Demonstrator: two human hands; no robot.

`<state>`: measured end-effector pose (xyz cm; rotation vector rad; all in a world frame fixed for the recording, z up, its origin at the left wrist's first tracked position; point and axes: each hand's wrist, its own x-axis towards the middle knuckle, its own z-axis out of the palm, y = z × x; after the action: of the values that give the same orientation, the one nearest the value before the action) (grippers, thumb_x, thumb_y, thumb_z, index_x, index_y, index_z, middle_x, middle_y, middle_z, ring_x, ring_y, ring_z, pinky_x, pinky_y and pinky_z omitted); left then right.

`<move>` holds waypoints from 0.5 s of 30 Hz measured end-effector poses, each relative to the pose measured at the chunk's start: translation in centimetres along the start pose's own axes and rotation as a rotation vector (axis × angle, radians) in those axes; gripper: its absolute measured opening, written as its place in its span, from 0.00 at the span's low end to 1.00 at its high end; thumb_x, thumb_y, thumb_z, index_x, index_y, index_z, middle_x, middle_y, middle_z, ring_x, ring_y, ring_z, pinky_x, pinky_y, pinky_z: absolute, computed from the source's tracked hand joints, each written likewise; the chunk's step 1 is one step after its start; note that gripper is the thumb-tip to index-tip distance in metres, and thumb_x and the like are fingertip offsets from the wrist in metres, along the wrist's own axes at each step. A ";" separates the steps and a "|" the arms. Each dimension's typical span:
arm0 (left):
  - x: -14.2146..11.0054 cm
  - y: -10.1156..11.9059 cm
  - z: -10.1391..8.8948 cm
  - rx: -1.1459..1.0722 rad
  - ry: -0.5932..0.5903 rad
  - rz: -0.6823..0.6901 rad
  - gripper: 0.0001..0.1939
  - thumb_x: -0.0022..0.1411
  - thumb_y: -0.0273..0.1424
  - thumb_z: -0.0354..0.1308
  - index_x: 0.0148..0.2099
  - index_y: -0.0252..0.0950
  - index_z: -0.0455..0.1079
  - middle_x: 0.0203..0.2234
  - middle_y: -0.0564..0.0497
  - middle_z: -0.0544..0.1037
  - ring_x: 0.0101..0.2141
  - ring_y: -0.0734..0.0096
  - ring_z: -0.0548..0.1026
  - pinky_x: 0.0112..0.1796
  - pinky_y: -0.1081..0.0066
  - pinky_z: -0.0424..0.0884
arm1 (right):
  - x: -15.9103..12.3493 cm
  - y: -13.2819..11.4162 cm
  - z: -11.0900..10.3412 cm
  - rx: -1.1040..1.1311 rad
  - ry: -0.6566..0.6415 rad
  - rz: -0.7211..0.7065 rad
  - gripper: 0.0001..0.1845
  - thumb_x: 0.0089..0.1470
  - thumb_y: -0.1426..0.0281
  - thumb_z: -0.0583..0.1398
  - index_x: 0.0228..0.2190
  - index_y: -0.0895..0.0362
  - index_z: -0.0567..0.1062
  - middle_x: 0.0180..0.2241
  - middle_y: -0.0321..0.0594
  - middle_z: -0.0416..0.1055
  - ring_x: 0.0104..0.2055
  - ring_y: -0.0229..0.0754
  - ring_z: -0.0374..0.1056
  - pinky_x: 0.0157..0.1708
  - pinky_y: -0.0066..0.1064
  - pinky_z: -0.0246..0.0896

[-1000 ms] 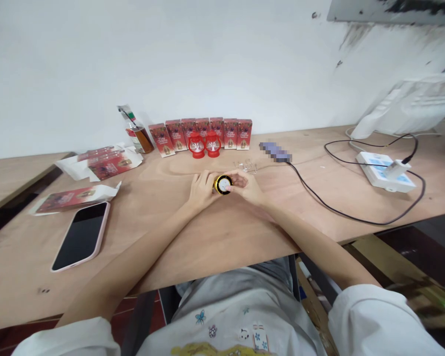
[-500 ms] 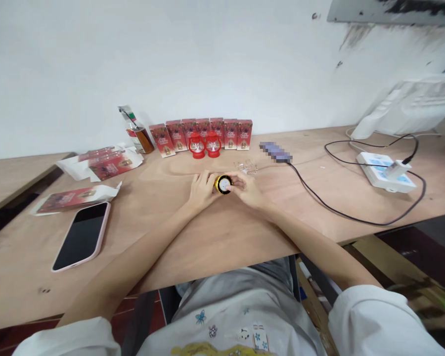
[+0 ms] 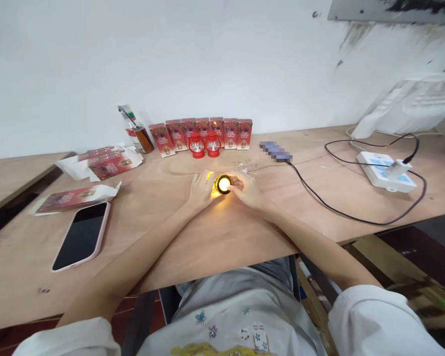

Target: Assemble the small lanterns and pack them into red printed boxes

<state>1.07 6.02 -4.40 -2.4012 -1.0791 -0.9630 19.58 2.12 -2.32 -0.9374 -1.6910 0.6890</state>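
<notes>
Between my two hands is a small yellow lantern, its round, dark-rimmed base turned towards me. It is lit and throws a yellow glow on my fingers and the tabletop. My left hand is closed around its left side, the fingers partly hidden. From the right, my right hand grips it, thumb against the base and fingers behind. Two red lanterns stand upright side by side beyond my hands. Thin metal wire pieces lie just past my right hand.
A row of red boxes stands along the wall, with a bottle to its left. Flattened red packaging and a phone lie at left. On the right are a pixelated device, its black cable and a power strip.
The yellow lantern has lit up, and its glow now falls on my fingers and the table. My hands have hardly moved.
</notes>
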 end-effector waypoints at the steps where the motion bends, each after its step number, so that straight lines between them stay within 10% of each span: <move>1: 0.0 0.0 0.0 -0.001 0.003 0.003 0.27 0.55 0.51 0.57 0.49 0.37 0.65 0.40 0.42 0.74 0.40 0.56 0.72 0.38 0.64 0.61 | 0.0 0.0 0.0 0.000 0.001 0.003 0.17 0.46 0.73 0.60 0.41 0.52 0.74 0.40 0.39 0.74 0.40 0.40 0.69 0.46 0.39 0.67; 15: 0.1 0.1 -0.1 -0.021 -0.002 -0.005 0.26 0.56 0.50 0.57 0.49 0.35 0.66 0.40 0.40 0.73 0.40 0.57 0.71 0.38 0.64 0.62 | 0.0 0.1 0.0 0.003 0.008 0.001 0.15 0.46 0.72 0.60 0.40 0.53 0.74 0.39 0.39 0.74 0.40 0.41 0.70 0.46 0.40 0.68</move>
<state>1.14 5.90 -4.25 -2.4176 -1.0816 -0.9778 19.58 2.19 -2.45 -0.9372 -1.6824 0.6878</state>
